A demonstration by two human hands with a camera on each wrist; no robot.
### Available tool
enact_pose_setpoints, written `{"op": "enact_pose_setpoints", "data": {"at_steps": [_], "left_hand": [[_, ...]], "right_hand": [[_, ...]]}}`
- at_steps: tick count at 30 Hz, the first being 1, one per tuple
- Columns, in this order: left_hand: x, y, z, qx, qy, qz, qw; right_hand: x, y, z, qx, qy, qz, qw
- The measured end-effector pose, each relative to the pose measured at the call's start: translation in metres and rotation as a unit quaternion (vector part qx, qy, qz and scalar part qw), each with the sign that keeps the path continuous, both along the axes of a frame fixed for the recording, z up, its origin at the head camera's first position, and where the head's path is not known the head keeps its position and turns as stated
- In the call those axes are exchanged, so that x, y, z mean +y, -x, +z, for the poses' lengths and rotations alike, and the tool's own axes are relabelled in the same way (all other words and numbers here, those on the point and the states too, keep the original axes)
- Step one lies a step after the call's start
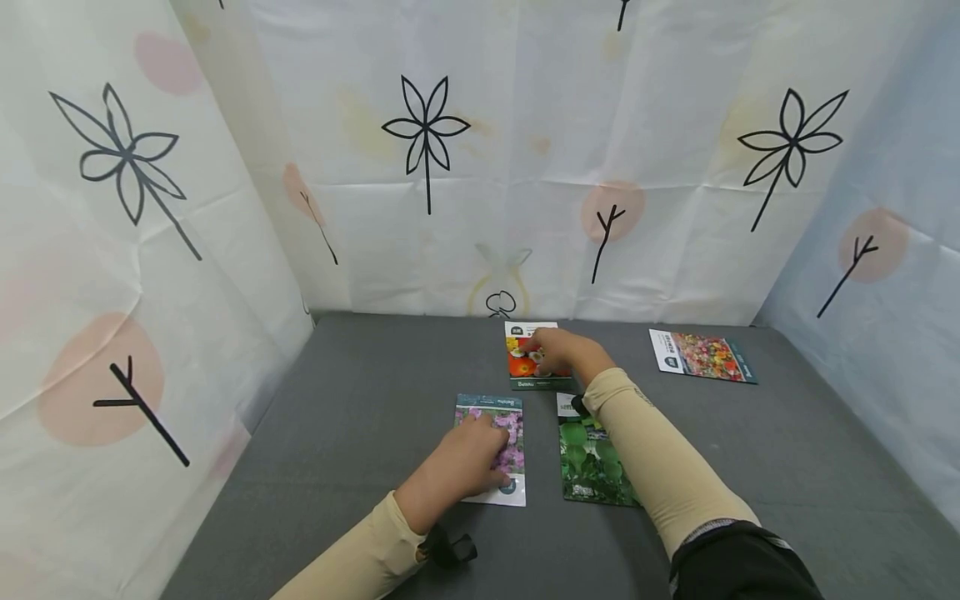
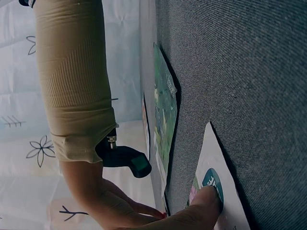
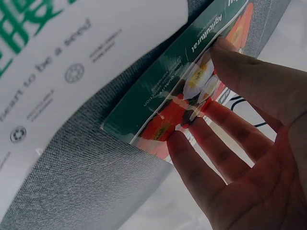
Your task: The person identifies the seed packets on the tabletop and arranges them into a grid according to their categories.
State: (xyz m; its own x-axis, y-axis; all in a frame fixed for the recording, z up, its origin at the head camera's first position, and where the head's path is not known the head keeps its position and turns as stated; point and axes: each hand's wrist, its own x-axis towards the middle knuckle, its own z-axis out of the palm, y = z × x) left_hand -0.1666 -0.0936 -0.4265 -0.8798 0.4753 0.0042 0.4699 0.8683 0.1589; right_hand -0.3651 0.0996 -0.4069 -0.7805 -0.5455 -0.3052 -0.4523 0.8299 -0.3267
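My left hand rests on a seed packet with purple flowers. In the left wrist view, its thumb presses on the packet's white end, over a round teal logo. Farther off, my right hand touches a seed packet with red and white flowers. The right wrist view shows that hand's thumb and fingertips spread over the printed front, near its green band. Under my right forearm lies a green leafy seed packet, partly covered by the sleeve.
A seed packet with mixed colourful flowers lies at the far right of the grey table. White cloth walls with line-drawn flowers and trees stand behind and on both sides. Each wrist carries a small black device.
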Motion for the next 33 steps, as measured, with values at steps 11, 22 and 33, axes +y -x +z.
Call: {"op": "enact_pose_setpoints", "data": {"at_steps": [11, 22, 33], "left_hand": [[-0.0003, -0.0006, 0.0029, -0.007, 0.002, 0.006, 1.0000], [-0.0004, -0.0010, 0.0019, -0.013, 0.003, 0.010, 0.9999], [-0.0011, 0.0006, 0.0006, -0.010, -0.001, 0.005, 0.9999]], "right_hand": [[-0.0028, -0.0009, 0.0031, 0.009, -0.016, 0.009, 1.000], [-0.0050, 0.0008, -0.0011, 0.022, -0.030, 0.013, 0.999], [-0.0099, -0.0021, 0.0020, 0.020, -0.034, 0.023, 0.999]]}}
